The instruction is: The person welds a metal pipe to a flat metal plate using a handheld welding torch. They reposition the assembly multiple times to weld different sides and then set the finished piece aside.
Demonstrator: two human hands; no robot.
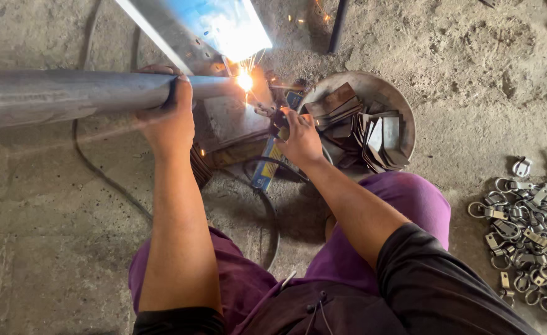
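Pipe: the grey steel pipe (68, 94) lies across the left of my view, its end at the bright arc (245, 81).
Left hand: my left hand (169, 118) rests on the pipe, fingers (183, 93) curled over its top, pressed together.
Right hand: my right hand (299, 139) grips the welding holder (277, 119), fingers wrapped shut around it, just right of the pipe end.
Box: a flat blue and yellow box (268, 164) lies on the floor under my right hand.
Pan: a round metal pan (403, 115) of cut plates (363, 127) sits beside that hand.
Rings: a heap of metal rings (531, 232) lies far right.

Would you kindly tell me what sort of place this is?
Probably a small metal workshop: a welding arc sparks at a steel pipe, with a pan of cut plates and a heap of metal rings on the dirt floor.
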